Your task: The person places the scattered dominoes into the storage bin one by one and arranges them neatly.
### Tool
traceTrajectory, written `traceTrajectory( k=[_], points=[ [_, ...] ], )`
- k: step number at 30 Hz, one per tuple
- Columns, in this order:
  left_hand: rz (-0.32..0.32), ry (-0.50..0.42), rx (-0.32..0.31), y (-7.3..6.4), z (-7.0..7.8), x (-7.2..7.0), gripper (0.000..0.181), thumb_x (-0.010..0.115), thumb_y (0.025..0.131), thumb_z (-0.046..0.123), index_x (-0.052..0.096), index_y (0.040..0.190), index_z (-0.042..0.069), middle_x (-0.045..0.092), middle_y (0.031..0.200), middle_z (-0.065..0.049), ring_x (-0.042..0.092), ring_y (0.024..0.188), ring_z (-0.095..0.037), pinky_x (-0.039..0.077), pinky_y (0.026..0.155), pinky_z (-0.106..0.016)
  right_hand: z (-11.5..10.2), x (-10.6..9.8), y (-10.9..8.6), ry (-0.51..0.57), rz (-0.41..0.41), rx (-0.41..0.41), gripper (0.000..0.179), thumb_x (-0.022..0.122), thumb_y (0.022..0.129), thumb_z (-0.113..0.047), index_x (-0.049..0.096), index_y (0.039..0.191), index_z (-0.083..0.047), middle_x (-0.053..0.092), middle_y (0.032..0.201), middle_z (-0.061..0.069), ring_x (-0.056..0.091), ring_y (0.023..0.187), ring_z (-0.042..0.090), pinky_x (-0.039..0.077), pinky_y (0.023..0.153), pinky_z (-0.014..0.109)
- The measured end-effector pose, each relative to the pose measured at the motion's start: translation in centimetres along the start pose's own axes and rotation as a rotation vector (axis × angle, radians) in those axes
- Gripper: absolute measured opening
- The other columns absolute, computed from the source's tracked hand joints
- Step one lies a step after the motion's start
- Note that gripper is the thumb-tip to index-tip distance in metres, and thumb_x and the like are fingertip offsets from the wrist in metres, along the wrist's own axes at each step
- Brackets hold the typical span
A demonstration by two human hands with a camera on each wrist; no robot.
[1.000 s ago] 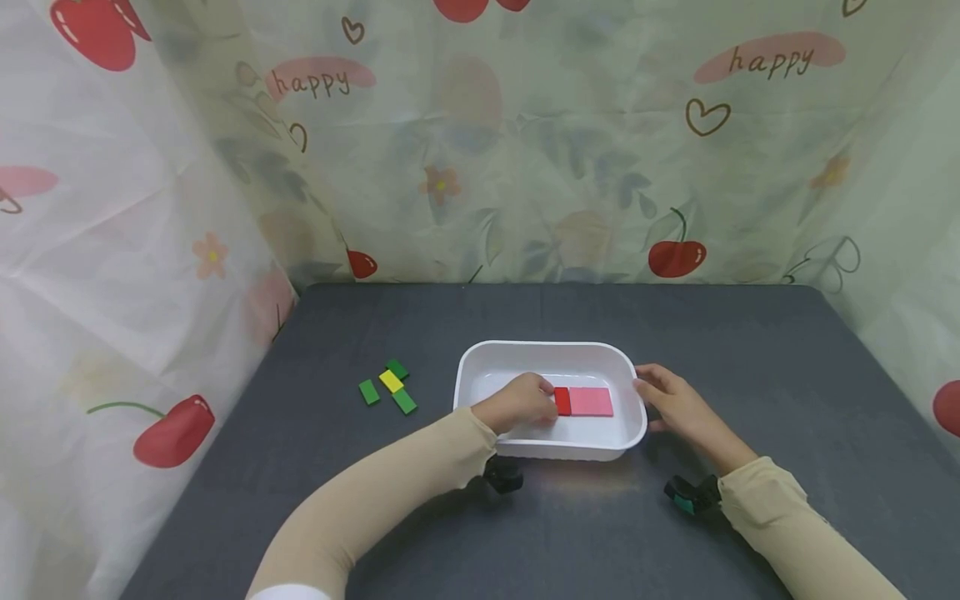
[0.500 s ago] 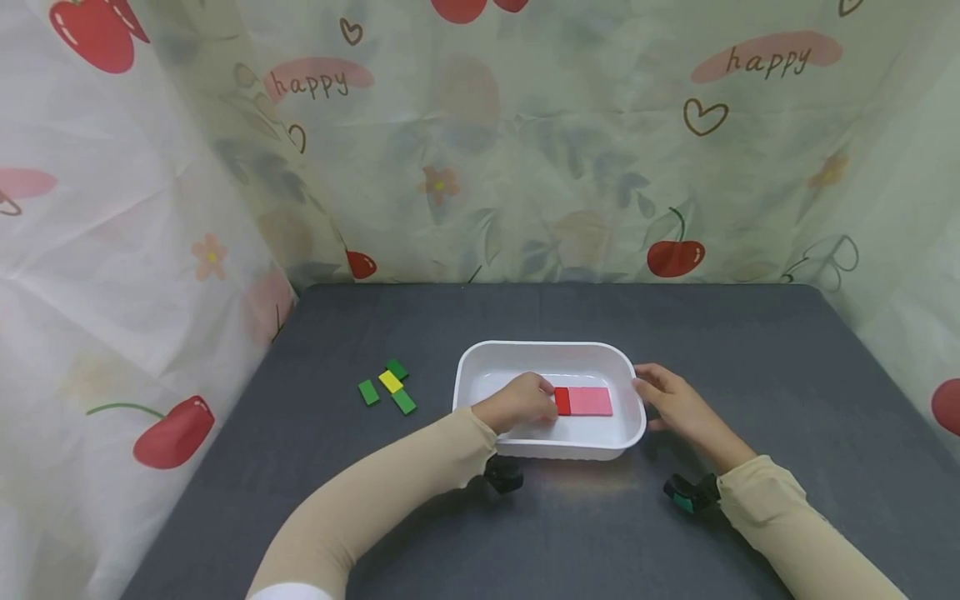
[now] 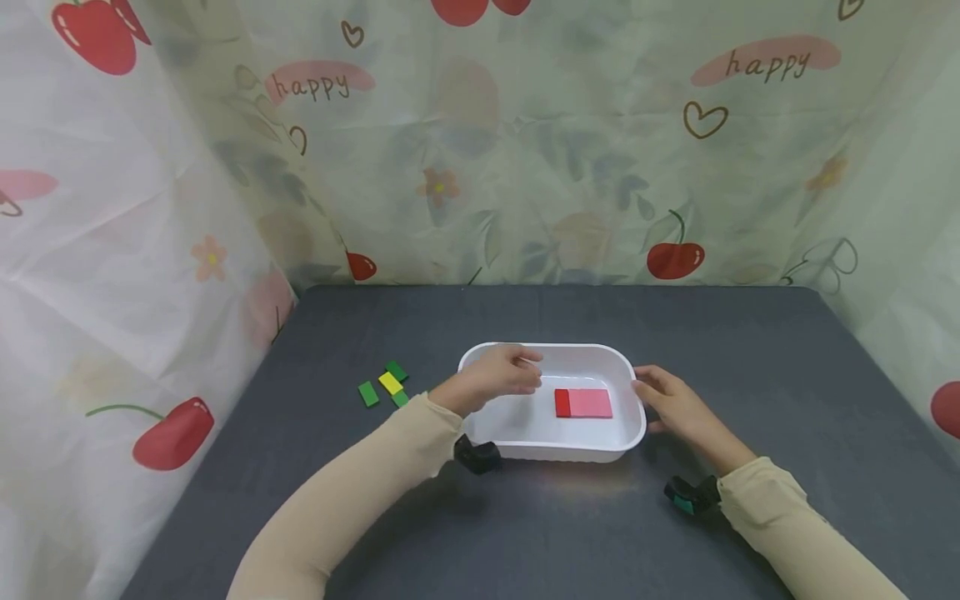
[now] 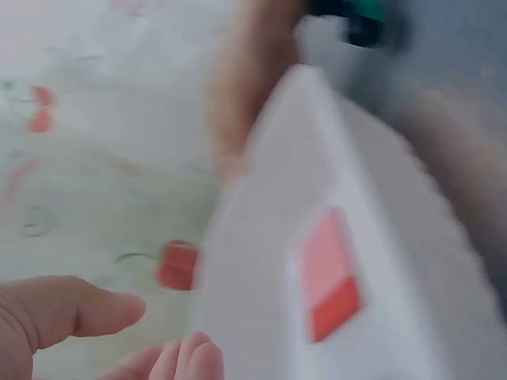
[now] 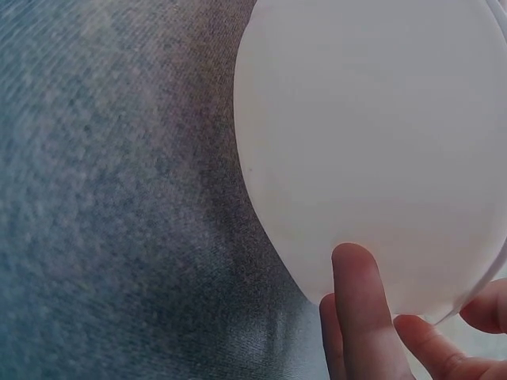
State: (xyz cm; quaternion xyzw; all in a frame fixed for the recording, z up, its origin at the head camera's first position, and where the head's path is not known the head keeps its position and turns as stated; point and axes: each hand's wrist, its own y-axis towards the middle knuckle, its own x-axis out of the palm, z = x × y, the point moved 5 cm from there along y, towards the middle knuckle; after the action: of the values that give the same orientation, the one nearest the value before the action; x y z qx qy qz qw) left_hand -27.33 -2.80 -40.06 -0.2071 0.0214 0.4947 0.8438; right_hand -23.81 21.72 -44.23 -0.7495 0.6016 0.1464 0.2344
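Head view: the left hand [image 3: 498, 372] hovers over the left part of the white tray [image 3: 525, 430], thumb and fingers apart with nothing between them. From those fingertips the red tile [image 3: 562, 403] lies to the right and nearer the person, flat on the tray floor. Its long axis runs front to back; the pink tile [image 3: 591, 403] beside it lies lengthwise, left to right, along the tray's own long axis. The two look flush, though the left wrist view is too blurred to confirm contact.

The right hand [image 3: 670, 404] has its fingers spread, touching the outside of the tray's right end. It is nearer the pink tile, the left hand nearer the red.

Beyond the left wrist, well apart from the fingertips, a yellow tile [image 3: 390, 383] and three green tiles [image 3: 368, 394] lie on the dark table [image 3: 570, 533], one green partly hidden by the left sleeve [image 3: 352, 492].

On the backdrop cloth [image 3: 517, 200], "happy" reads twice in brown lettering over pink patches [image 3: 322, 81]. No brand or label is legible on the black wrist devices [image 3: 477, 457].
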Motion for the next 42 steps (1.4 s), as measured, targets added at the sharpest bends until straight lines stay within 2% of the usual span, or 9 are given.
traceTrajectory(
  k=[4, 9, 14, 18, 22, 27, 31, 36, 42],
  points=[
    [0.014, -0.053, 0.065, -1.9, 1.5, -3.0, 0.046, 0.06, 0.093, 0.004, 0.049, 0.137, 0.001, 0.055, 0.129, -0.022, 0.059, 0.116, -0.031, 0.047, 0.1, -0.04, 0.0, 0.0, 0.0, 0.001, 0.001, 0.002, 0.051, 0.043, 0.104, -0.029, 0.034, 0.143, 0.003, 0.042, 0.141, 0.031, 0.05, 0.122, 0.048, 0.057, 0.075, 0.043],
    [0.124, -0.116, 0.123, -4.2, 2.1, -8.0, 0.046, 0.06, 0.094, 0.006, 0.048, 0.139, 0.005, 0.053, 0.132, -0.017, 0.054, 0.122, -0.03, 0.045, 0.103, -0.04, 0.0, 0.0, 0.0, 0.003, 0.002, 0.008, 0.051, 0.043, 0.104, -0.029, 0.034, 0.143, 0.002, 0.042, 0.142, 0.031, 0.048, 0.124, 0.048, 0.057, 0.076, 0.044],
    [0.264, -0.104, 0.134, -5.9, 0.2, -13.1, 0.048, 0.059, 0.096, 0.012, 0.045, 0.142, 0.008, 0.049, 0.137, -0.016, 0.05, 0.127, -0.029, 0.041, 0.106, -0.041, 0.1, 0.0, 0.0, 0.006, 0.005, 0.012, 0.051, 0.044, 0.103, -0.03, 0.034, 0.143, 0.002, 0.042, 0.142, 0.03, 0.048, 0.124, 0.048, 0.057, 0.077, 0.044],
    [0.337, -0.086, 0.094, -6.6, -2.3, -15.8, 0.051, 0.057, 0.097, 0.014, 0.041, 0.145, 0.008, 0.045, 0.143, -0.018, 0.046, 0.131, -0.032, 0.038, 0.109, -0.043, 0.1, 0.0, 0.0, 0.002, 0.006, 0.013, 0.052, 0.043, 0.103, -0.03, 0.034, 0.143, 0.002, 0.041, 0.142, 0.03, 0.048, 0.124, 0.048, 0.057, 0.077, 0.044],
    [0.395, -0.031, 0.036, -6.8, -5.1, -16.8, 0.053, 0.058, 0.097, 0.015, 0.039, 0.145, 0.006, 0.044, 0.143, -0.02, 0.047, 0.13, -0.034, 0.039, 0.107, -0.045, 0.1, 0.0, 0.0, 0.002, 0.006, 0.013, 0.051, 0.043, 0.104, -0.029, 0.034, 0.143, 0.002, 0.041, 0.142, 0.03, 0.047, 0.124, 0.049, 0.057, 0.076, 0.044],
    [0.465, 0.042, -0.035, -6.4, -8.3, -16.9, 0.059, 0.063, 0.094, 0.02, 0.039, 0.145, 0.003, 0.047, 0.139, -0.021, 0.053, 0.122, -0.031, 0.044, 0.102, -0.042, 0.1, 0.1, 0.0, 0.012, 0.001, 0.014, 0.052, 0.043, 0.104, -0.03, 0.034, 0.143, 0.001, 0.041, 0.143, 0.03, 0.047, 0.125, 0.048, 0.057, 0.076, 0.044],
    [0.486, 0.038, -0.099, -5.6, -10.4, -17.0, 0.06, 0.064, 0.093, 0.019, 0.039, 0.145, 0.003, 0.047, 0.138, -0.022, 0.053, 0.121, -0.033, 0.043, 0.103, -0.045, 0.1, 0.1, 0.0, 0.01, 0.001, 0.02, 0.051, 0.043, 0.103, -0.029, 0.034, 0.143, 0.001, 0.041, 0.143, 0.03, 0.047, 0.124, 0.048, 0.057, 0.076, 0.043],
    [0.537, 0.057, -0.149, -4.8, -11.9, -17.3, 0.06, 0.066, 0.091, 0.017, 0.041, 0.143, 0.002, 0.047, 0.136, -0.022, 0.054, 0.118, -0.034, 0.044, 0.099, -0.046, 0.1, 0.1, 0.1, 0.005, 0.002, 0.016, 0.05, 0.043, 0.104, -0.028, 0.034, 0.143, 0.001, 0.041, 0.142, 0.03, 0.048, 0.124, 0.048, 0.057, 0.076, 0.043],
    [0.585, 0.087, -0.178, -4.4, -12.6, -17.2, 0.059, 0.068, 0.089, 0.015, 0.043, 0.141, 0.002, 0.05, 0.131, -0.021, 0.056, 0.111, -0.031, 0.047, 0.092, -0.042, 0.1, 0.0, 0.0, 0.002, 0.005, 0.019, 0.05, 0.043, 0.104, -0.028, 0.034, 0.143, 0.001, 0.042, 0.142, 0.029, 0.048, 0.124, 0.048, 0.057, 0.076, 0.043]
  ],
)
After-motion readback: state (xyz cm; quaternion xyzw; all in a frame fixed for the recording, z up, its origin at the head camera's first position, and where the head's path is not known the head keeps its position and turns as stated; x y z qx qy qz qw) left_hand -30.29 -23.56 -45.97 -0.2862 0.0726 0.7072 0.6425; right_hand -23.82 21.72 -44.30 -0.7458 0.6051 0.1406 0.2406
